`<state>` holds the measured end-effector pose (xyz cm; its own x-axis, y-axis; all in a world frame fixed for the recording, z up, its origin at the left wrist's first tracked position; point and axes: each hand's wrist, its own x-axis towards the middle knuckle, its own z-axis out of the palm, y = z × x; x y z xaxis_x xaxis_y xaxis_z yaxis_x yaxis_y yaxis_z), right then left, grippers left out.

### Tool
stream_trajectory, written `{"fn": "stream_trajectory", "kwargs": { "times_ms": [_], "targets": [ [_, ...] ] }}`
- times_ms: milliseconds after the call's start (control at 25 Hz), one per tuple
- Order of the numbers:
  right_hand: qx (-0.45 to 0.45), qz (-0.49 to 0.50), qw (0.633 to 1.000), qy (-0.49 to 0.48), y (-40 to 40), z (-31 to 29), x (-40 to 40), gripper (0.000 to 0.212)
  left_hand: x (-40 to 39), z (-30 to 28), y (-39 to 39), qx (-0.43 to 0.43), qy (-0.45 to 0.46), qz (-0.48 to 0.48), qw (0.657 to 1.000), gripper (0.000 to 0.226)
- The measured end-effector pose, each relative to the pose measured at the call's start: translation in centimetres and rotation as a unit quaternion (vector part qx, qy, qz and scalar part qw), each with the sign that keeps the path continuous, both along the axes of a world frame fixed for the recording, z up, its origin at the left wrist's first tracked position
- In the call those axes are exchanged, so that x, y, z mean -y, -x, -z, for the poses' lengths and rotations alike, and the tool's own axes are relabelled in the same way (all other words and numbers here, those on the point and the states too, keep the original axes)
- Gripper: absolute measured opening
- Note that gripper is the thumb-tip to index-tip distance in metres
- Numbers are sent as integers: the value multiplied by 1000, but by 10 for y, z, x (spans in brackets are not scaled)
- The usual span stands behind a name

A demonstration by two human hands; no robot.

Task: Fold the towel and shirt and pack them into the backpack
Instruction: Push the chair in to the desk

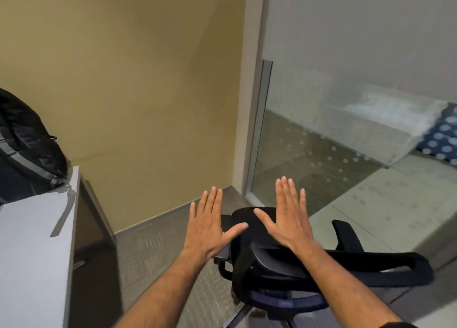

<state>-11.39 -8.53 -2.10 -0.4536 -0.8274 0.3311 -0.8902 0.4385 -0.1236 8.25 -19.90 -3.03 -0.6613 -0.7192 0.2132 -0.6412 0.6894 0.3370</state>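
My fingers are straight and spread on both sides, gripping nothing. My left hand (210, 226) and right hand (286, 216) are held out flat, backs up, thumbs angled toward each other, forearms stretched forward from the bottom edge. Below and just past them is a black office chair (284, 261) on the carpet. Far off to my left hand's side, the black backpack (27, 144) stands on the corner of a grey table (34, 241). Neither hand touches it.
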Motion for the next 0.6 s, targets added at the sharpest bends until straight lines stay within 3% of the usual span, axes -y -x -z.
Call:
{"fn": "stream_trajectory", "kwargs": {
  "times_ms": [160, 320, 600],
  "targets": [
    [21, 8, 1000, -3, 34, -9, -78, 99, -65, -11, 48, 2, -13, 67, 998, 112],
    [51, -5, 998, -39, 78, -6, -152, 99, -129, -14, 91, 85, -4, 140, 986, 118],
    [36, -74, 981, -177, 118, 3, -215, 115, -174, -7, 131, 205, -41, 127, 970, 131]
  ]
}}
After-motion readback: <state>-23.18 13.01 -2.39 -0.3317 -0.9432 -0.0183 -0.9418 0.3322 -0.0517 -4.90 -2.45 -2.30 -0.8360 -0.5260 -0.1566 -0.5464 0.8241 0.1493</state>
